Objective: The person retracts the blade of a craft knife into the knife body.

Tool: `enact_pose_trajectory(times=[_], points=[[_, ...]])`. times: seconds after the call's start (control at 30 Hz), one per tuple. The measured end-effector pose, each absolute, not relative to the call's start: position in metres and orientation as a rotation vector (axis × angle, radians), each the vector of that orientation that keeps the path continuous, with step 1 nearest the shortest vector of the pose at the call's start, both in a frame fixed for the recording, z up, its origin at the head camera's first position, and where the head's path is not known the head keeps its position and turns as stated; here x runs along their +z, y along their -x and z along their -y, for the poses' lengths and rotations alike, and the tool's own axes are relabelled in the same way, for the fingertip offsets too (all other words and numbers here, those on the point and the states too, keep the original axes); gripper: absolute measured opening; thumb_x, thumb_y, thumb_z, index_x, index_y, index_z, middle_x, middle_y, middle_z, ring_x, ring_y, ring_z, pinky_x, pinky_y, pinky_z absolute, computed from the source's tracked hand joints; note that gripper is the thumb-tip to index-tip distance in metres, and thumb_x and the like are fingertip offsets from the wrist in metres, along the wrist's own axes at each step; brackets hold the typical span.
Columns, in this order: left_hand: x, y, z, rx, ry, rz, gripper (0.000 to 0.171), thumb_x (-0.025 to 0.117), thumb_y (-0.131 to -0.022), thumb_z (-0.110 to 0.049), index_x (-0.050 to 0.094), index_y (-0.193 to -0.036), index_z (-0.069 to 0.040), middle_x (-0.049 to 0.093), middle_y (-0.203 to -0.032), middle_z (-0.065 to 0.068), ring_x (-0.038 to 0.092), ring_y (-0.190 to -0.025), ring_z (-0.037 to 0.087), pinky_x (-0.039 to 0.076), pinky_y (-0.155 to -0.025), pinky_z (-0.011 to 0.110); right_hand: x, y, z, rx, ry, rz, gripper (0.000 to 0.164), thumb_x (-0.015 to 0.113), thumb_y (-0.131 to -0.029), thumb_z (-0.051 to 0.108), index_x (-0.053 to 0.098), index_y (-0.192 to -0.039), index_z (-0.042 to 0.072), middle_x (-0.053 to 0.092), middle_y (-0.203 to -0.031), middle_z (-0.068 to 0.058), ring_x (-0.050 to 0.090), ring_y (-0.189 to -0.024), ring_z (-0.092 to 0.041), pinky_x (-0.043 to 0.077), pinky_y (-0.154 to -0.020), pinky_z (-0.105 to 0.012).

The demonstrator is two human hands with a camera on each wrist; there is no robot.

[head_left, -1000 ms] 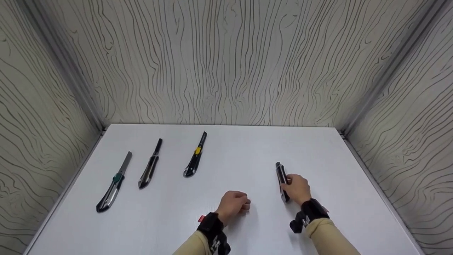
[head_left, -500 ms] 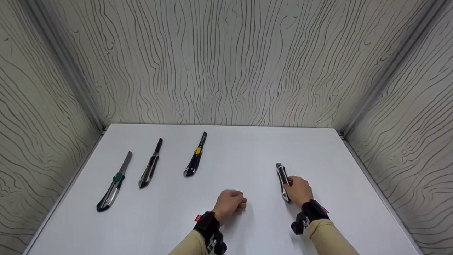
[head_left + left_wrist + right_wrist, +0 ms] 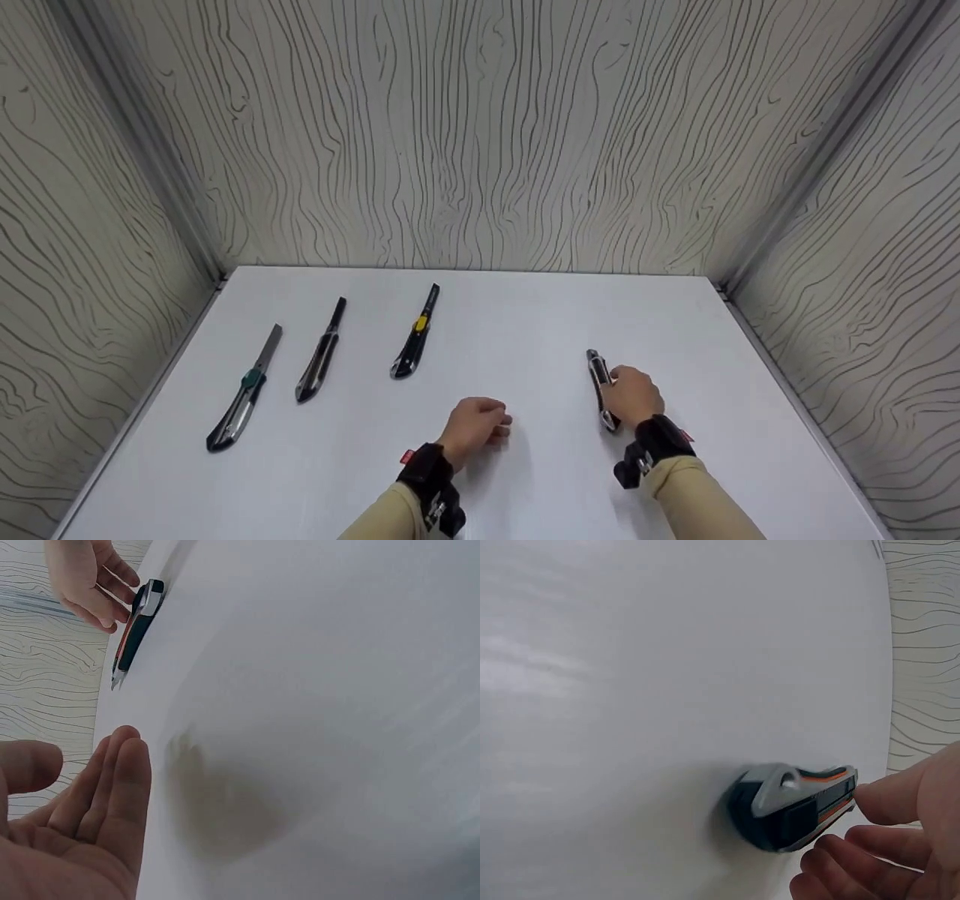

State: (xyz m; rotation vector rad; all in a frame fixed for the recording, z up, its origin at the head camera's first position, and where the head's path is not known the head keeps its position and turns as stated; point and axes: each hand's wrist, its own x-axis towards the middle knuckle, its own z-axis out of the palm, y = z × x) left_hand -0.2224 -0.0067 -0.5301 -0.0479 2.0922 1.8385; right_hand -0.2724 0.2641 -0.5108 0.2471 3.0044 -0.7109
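In the head view my right hand (image 3: 632,397) is at the middle of a snap-off utility knife (image 3: 608,421), black and silver with orange lines, lying on the white table. The right wrist view shows my thumb (image 3: 889,802) right at the knife's side, with the other fingers (image 3: 870,870) loosely extended beside it. From the left wrist view, that hand's fingers are spread along the far side of the knife (image 3: 137,634). My left hand (image 3: 470,427) hovers low over the table, holding nothing. Its fingers (image 3: 124,817) are nearly straight, the thumb apart from them.
Three more utility knives lie on the left half of the table (image 3: 510,330): one with a green slider (image 3: 241,405), a dark one (image 3: 319,364), and one with a yellow slider (image 3: 412,346). Their blades point toward the back. Wood-grain panels (image 3: 465,150) enclose the back and sides.
The right knife has rolled from its side to show its silver face upward. My right hand has stayed beside it, shifting slightly. My left hand has drifted leftward.
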Motion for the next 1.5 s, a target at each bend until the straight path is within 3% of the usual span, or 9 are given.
enact_pose_trajectory(times=[0.13, 0.33, 0.47, 0.67, 1.1, 1.2, 1.37, 1.5], points=[[-0.524, 0.23, 0.021, 1.805, 0.068, -2.146, 0.035, 0.054, -0.097, -0.013, 0.058, -0.125, 0.008, 0.07, -0.106, 0.015, 0.068, -0.088, 0.019, 0.058, -0.078, 0.034, -0.506, 0.276, -0.249, -0.728, -0.196, -3.008, 0.024, 0.059, -0.087, 0.016, 0.067, -0.102, -0.001, 0.069, -0.086, -0.012, 0.06, -0.068, -0.023, 0.046, -0.057, -0.034], [-0.511, 0.245, 0.048, 1.684, 0.033, -2.289, 0.037, 0.055, -0.095, -0.013, 0.058, -0.126, 0.006, 0.069, -0.109, 0.018, 0.069, -0.09, 0.023, 0.056, -0.075, 0.03, -0.506, 0.28, -0.224, -0.751, -0.054, -3.009, 0.036, 0.067, -0.084, 0.019, 0.067, -0.111, -0.005, 0.072, -0.098, -0.019, 0.067, -0.085, -0.03, 0.054, -0.076, -0.047], [-0.503, 0.254, 0.07, 1.532, -0.002, -2.436, 0.037, 0.056, -0.095, -0.015, 0.06, -0.125, 0.004, 0.068, -0.111, 0.017, 0.067, -0.095, 0.025, 0.056, -0.079, 0.034, -0.509, 0.284, -0.206, -0.768, 0.021, -3.004, 0.035, 0.071, -0.082, 0.019, 0.068, -0.108, -0.003, 0.072, -0.096, -0.017, 0.068, -0.088, -0.031, 0.054, -0.08, -0.047], [-0.494, 0.27, 0.103, 1.29, 0.025, -2.684, 0.033, 0.057, -0.092, -0.015, 0.065, -0.118, 0.003, 0.067, -0.118, 0.018, 0.063, -0.106, 0.03, 0.051, -0.092, 0.046, -0.511, 0.285, -0.179, -0.783, 0.075, -2.973, 0.036, 0.074, -0.079, 0.022, 0.069, -0.107, 0.0, 0.073, -0.095, -0.014, 0.068, -0.086, -0.028, 0.054, -0.076, -0.044], [-0.507, 0.295, 0.142, 0.953, 0.123, -2.866, 0.041, 0.062, -0.084, -0.015, 0.063, -0.116, 0.01, 0.067, -0.115, 0.027, 0.064, -0.101, 0.04, 0.052, -0.088, 0.051, -0.515, 0.285, -0.132, -0.779, 0.218, -2.927, 0.039, 0.075, -0.078, 0.023, 0.068, -0.11, 0.002, 0.073, -0.095, -0.012, 0.068, -0.085, -0.028, 0.054, -0.071, -0.043], [-0.517, 0.298, 0.143, 0.951, 0.133, -2.892, 0.039, 0.063, -0.083, -0.015, 0.064, -0.112, 0.011, 0.069, -0.108, 0.026, 0.066, -0.091, 0.037, 0.054, -0.082, 0.049, -0.516, 0.285, -0.125, -0.784, 0.24, -2.914, 0.039, 0.075, -0.078, 0.022, 0.068, -0.111, 0.002, 0.073, -0.095, -0.012, 0.068, -0.085, -0.028, 0.054, -0.07, -0.043], [-0.53, 0.304, 0.139, 0.934, 0.168, -2.955, 0.018, 0.065, -0.077, -0.014, 0.065, -0.083, 0.004, 0.066, -0.074, 0.013, 0.054, -0.061, 0.023, 0.046, -0.056, 0.036, -0.515, 0.284, -0.117, -0.792, 0.273, -2.89, 0.04, 0.075, -0.078, 0.021, 0.067, -0.113, 0.002, 0.073, -0.096, -0.012, 0.068, -0.085, -0.028, 0.054, -0.071, -0.043], [-0.53, 0.305, 0.134, 0.858, 0.205, -2.993, 0.014, 0.066, -0.077, -0.013, 0.062, -0.073, 0.0, 0.061, -0.064, 0.008, 0.051, -0.056, 0.022, 0.042, -0.05, 0.033, -0.512, 0.285, -0.114, -0.797, 0.302, -2.884, 0.041, 0.075, -0.079, 0.021, 0.067, -0.115, 0.002, 0.073, -0.097, -0.013, 0.068, -0.086, -0.028, 0.054, -0.072, -0.043]])
